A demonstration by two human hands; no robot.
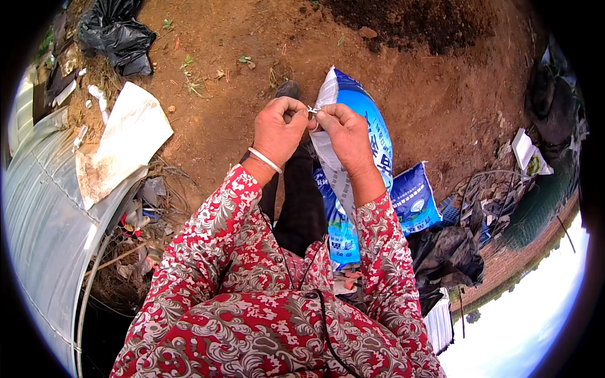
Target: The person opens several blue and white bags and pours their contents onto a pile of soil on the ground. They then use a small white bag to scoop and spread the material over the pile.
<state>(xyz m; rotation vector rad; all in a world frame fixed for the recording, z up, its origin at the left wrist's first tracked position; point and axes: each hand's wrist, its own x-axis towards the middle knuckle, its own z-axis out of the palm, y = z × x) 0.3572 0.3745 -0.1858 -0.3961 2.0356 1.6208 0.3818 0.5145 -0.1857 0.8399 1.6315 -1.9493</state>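
Note:
In the head view, a full blue and white plastic sack (361,106) bearing printed writing lies before me, its white side partly behind my right arm. Over its near left edge, the thumbs and fingertips of my left hand (282,125) and my right hand (347,134) almost meet. Both pinch a short white string (311,109) that shows in the small gap between them. Whether the string is still joined to the sack's seam cannot be told. A white bangle (265,159) circles my left wrist.
More blue sacks (416,198) lie beside my right arm. A stained white sheet (127,137) and a clear plastic film tunnel (52,175) are at left. Black plastic (116,40) lies at upper left, dark soil (416,21) at the top. Black sheeting (446,257) is at right.

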